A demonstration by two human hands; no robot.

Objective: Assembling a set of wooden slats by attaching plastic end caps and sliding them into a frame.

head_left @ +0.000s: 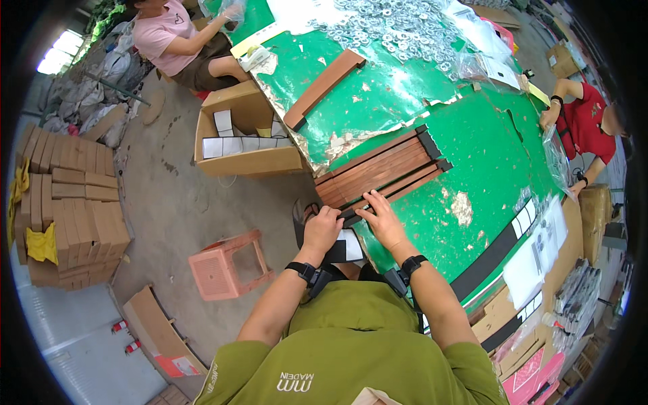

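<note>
Reddish-brown wooden slats (378,172) with black end pieces lie side by side at the edge of the green table (432,223). My left hand (324,229) is closed at the near black end (349,213) of the outermost slat, its fingers pinching there. Across from it, my right hand (383,219) rests on the same slat with fingers stretched out and thumb apart. Just below the left hand, a black strip with a white patch (351,244) hangs by the table edge; whether the hand touches it is hidden.
A single slat (324,88) lies farther off, near a heap of metal washers (405,34). An open cardboard box (253,162) stands left of the table, a pink stool (229,266) below it. Long black strips (496,253) lie right. Two people (179,40) (594,125) sit nearby.
</note>
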